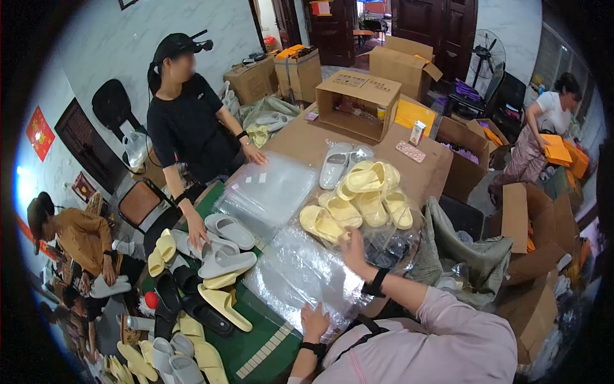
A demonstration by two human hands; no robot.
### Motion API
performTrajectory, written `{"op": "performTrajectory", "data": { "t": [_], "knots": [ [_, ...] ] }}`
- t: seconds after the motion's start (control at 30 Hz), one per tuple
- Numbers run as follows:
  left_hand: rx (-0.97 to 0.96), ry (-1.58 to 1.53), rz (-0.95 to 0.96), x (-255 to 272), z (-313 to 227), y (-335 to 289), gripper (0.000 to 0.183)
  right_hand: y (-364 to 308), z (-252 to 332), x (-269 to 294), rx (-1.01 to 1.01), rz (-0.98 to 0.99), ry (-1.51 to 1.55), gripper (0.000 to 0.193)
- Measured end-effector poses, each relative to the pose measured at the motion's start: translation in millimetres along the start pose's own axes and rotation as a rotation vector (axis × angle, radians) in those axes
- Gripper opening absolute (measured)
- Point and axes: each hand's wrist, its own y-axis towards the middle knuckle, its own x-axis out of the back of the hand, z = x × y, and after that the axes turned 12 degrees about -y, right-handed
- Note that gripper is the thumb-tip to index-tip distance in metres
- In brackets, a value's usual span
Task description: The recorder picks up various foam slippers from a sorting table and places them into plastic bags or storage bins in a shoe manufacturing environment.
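Note:
My left hand (314, 323) lies with its fingers spread on a stack of clear plastic bags (294, 265) at the table's near side. Farther right, my right hand (354, 249) is at the near edge of a heap of yellow slippers (368, 192) in clear wrapping. Its fingers look curled beside one slipper, and what they grip, if anything, is hard to make out. A pair of grey slippers (334, 166) lies behind the yellow ones. Another stack of clear bags (268, 185) is beyond my left hand.
Across the table a co-worker (192, 121) rests one hand on the bags and another on grey slippers (224, 256). Loose yellow, black and grey slippers (185, 320) cover the left side. An open carton (358, 102) and a phone (410, 151) sit at the back; a woven sack (460, 256) stands right.

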Motion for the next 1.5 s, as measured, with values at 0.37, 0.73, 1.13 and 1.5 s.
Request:
{"op": "performTrajectory", "data": {
  "t": [0.37, 0.73, 1.13, 1.5],
  "knots": [
    [-0.022, -0.437, -0.715, 39.5, 39.2, -8.7, 0.036, -166.3, -38.3, -20.7, 0.896, 1.420, -0.729, 0.055],
    [0.629, -0.301, -1.095, 129.4, 97.1, -40.3, 0.082, -184.9, -32.8, -22.2, 0.795, 1.311, -0.749, 0.047],
    [0.091, -1.364, -1.131, 222.4, 67.7, -45.7, 0.020, -181.0, -50.5, -39.3, 0.714, 1.325, -0.716, 0.036],
    [-0.235, -1.602, -0.790, 230.4, -105.2, -103.7, 0.036, -183.2, -58.2, -52.8, 0.659, 1.330, -0.545, 0.027]
  ]
}}
